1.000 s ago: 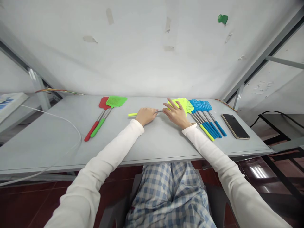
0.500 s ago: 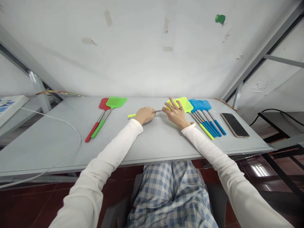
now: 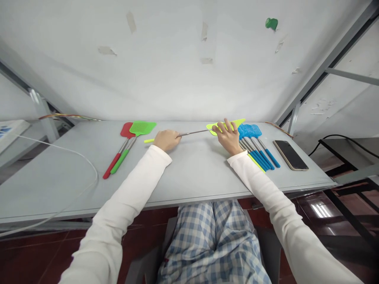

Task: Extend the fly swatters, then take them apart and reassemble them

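Between my two hands a neon-yellow fly swatter (image 3: 194,133) stretches across, its telescopic metal shaft drawn out long. My left hand (image 3: 166,140) is closed round it near the yellow grip, whose end pokes out on the left. Fingers of my right hand (image 3: 228,138) hold it at the head, which is tilted and partly covered by them. Just right of that hand lie several blue fly swatters (image 3: 250,130), overlapping in a fan. Beside them the yellow handle (image 3: 257,162) of another swatter shows, mostly hidden by my right hand and sleeve.
On the left of the grey table (image 3: 189,173) lie a green fly swatter (image 3: 143,127) and a red fly swatter (image 3: 126,129). A smartphone (image 3: 290,155) rests at the right. A white cable (image 3: 93,165) runs over the left side. Behind stands a white wall (image 3: 166,71).
My hands have moved apart, the left one leftward and the right one slightly rightward. More of the swatter's metal shaft shows between them, and its head has tilted up.
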A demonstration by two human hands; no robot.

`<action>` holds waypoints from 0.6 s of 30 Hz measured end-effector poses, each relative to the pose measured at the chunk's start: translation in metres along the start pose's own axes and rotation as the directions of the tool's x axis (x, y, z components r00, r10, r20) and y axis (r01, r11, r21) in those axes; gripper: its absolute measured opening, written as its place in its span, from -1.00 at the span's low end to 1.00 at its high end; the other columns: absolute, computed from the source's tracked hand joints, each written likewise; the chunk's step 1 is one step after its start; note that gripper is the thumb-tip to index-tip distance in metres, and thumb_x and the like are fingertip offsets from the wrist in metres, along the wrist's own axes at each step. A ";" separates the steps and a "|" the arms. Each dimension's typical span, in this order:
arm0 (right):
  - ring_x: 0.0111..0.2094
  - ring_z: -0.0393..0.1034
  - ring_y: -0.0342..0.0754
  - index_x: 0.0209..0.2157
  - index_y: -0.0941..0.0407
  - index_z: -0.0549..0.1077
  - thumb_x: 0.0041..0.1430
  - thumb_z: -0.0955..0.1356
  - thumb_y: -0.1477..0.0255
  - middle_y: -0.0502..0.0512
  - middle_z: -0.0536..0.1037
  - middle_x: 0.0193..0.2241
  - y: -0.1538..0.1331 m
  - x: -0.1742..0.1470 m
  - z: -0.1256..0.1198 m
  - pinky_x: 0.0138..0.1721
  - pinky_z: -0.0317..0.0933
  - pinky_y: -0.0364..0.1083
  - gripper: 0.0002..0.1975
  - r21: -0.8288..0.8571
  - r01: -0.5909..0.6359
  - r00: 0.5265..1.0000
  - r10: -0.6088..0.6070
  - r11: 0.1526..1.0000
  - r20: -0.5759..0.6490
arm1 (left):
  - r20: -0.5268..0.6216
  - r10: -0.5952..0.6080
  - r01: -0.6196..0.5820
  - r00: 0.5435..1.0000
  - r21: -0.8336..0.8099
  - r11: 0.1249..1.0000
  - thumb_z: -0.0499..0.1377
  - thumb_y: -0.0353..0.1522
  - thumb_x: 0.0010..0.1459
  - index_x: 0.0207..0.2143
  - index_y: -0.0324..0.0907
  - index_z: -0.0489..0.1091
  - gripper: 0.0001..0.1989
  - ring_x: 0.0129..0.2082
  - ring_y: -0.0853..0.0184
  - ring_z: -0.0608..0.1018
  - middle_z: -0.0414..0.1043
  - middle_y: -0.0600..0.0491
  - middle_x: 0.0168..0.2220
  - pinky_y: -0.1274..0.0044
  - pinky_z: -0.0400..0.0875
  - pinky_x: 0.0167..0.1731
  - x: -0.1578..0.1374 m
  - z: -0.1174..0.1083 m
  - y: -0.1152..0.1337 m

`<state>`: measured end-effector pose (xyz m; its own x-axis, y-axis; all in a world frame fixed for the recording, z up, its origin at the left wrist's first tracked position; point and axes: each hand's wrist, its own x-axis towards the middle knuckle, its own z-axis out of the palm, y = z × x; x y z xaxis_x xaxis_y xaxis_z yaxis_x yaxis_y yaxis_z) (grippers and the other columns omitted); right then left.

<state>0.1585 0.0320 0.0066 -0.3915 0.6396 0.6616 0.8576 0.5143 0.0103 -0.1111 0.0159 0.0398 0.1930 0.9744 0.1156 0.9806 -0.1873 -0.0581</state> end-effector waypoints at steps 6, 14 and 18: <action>0.24 0.15 0.09 0.02 0.11 0.39 0.32 0.10 0.56 0.24 0.43 0.07 -0.031 -0.002 -0.003 0.21 -0.12 0.19 -0.63 -0.028 0.043 0.999 -0.043 0.999 -0.018 | -0.099 -0.045 0.045 0.994 -0.004 0.999 -0.15 -0.19 0.27 -0.09 -0.13 0.53 -0.51 -0.20 0.07 0.58 0.57 -0.20 -0.23 0.39 0.25 -0.31 -0.004 0.005 0.005; -0.28 0.33 -0.02 -0.12 0.10 0.46 0.37 0.12 0.49 0.12 0.51 -0.36 -0.050 0.007 -0.005 -0.26 0.08 -0.07 -0.69 -0.115 0.249 0.950 -0.219 0.962 0.222 | -0.059 0.093 -0.091 0.994 0.038 0.995 -0.13 -0.05 0.27 -0.09 -0.12 0.50 -0.48 -0.31 0.11 0.59 0.58 -0.22 -0.30 0.44 0.21 -0.38 0.001 0.017 0.021; -0.34 0.27 -0.03 -0.18 0.11 0.51 0.31 0.14 0.59 0.11 0.49 -0.44 -0.026 0.011 -0.011 -0.33 0.01 -0.07 -0.67 -0.111 0.252 0.951 -0.225 0.961 0.211 | -0.045 0.100 -0.098 0.994 0.052 0.994 -0.13 -0.06 0.25 -0.11 -0.11 0.50 -0.49 -0.37 0.16 0.58 0.57 -0.16 -0.38 0.46 0.20 -0.42 0.010 0.020 0.013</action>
<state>0.1360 0.0196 0.0225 -0.6356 0.6135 0.4686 0.7629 0.5922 0.2595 -0.0976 0.0254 0.0199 0.2914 0.9441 0.1541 0.9539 -0.2748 -0.1204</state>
